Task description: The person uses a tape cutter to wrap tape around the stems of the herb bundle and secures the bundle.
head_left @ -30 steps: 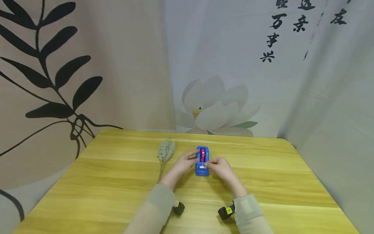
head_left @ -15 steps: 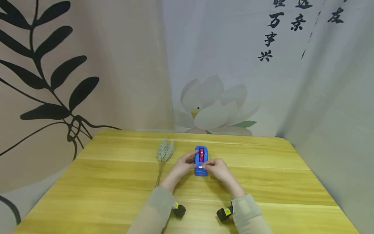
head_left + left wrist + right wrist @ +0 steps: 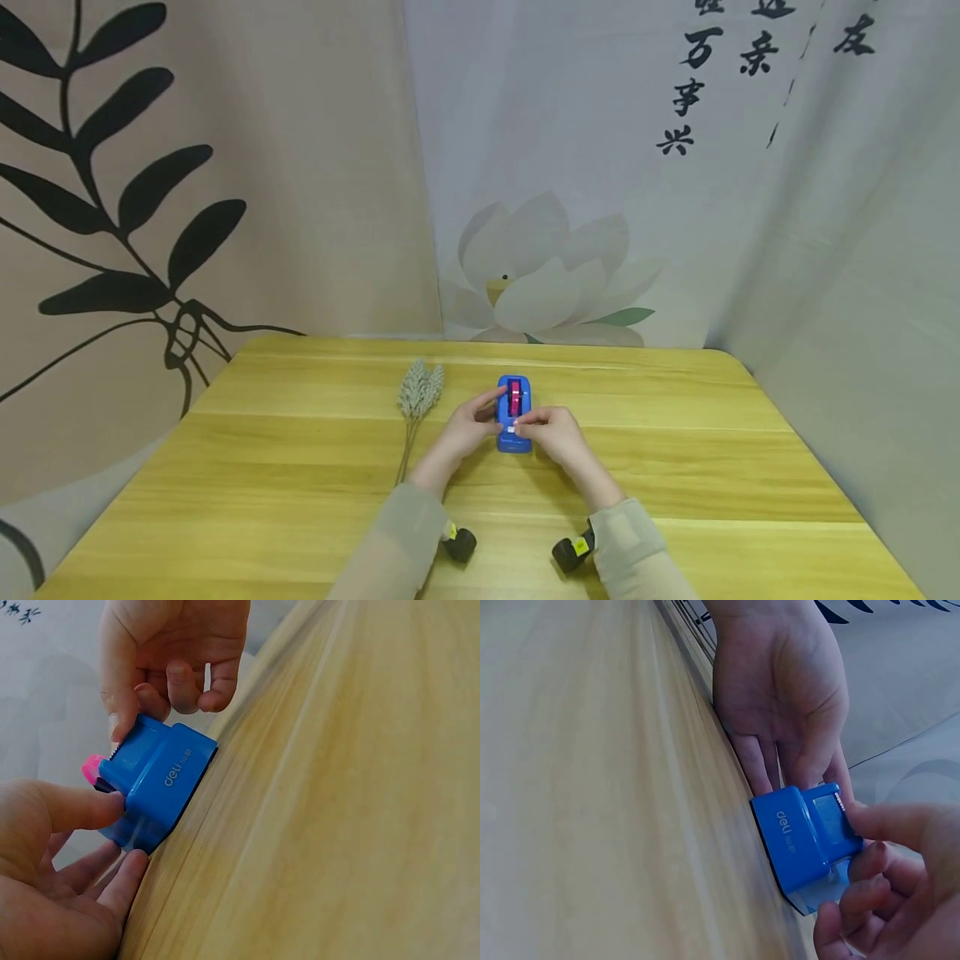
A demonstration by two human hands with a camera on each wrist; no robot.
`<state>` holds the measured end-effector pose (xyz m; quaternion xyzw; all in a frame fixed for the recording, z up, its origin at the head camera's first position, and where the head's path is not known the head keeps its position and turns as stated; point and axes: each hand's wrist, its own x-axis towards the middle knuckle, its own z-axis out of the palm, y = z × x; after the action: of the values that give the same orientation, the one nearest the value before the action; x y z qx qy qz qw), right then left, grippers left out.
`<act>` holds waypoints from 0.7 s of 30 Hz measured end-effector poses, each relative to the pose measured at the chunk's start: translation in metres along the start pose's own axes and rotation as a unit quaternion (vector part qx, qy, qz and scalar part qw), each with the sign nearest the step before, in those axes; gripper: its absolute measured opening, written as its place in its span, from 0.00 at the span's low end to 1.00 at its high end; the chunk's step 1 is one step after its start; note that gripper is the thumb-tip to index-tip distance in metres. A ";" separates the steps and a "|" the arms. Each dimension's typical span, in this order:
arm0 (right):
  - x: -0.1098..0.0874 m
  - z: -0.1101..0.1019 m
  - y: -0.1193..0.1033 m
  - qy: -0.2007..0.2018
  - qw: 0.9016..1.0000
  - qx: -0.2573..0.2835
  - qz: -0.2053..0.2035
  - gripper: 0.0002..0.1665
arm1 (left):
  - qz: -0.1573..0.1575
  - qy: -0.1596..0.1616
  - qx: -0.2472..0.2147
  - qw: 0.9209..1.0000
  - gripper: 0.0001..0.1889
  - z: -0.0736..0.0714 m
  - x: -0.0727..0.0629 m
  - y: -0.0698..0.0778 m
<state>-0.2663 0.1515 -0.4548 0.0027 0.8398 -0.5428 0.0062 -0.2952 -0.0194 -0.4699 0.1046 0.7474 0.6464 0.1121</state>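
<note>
Left hand (image 3: 465,427) grips the blue tape dispenser (image 3: 166,771) from its left side; right hand's (image 3: 557,433) fingertips meet its serrated cutter (image 3: 839,801), pinching or not, I can't tell.

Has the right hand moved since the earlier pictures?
Yes, slightly leftward: in the head view, the right hand now reaches farther across the blue tape dispenser.

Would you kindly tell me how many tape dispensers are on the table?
1: the blue tape dispenser, on the table between the left hand and the right hand; no others show.
</note>
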 end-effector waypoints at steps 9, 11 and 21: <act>-0.001 0.002 0.000 0.006 1.000 0.006 0.002 0.07 | -0.013 0.004 -0.010 1.000 0.33 0.000 0.001 0.000; -0.002 0.002 -0.001 0.007 1.000 0.014 0.008 0.07 | -0.014 0.004 -0.013 1.000 0.33 0.000 0.001 -0.001; -0.002 0.006 0.001 0.027 0.996 0.066 0.049 0.10 | -0.022 0.003 -0.005 1.000 0.33 0.000 0.003 -0.002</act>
<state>-0.2647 0.1461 -0.4578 0.0590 0.8011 -0.5955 0.0102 -0.2982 -0.0186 -0.4725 0.0854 0.7463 0.6482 0.1243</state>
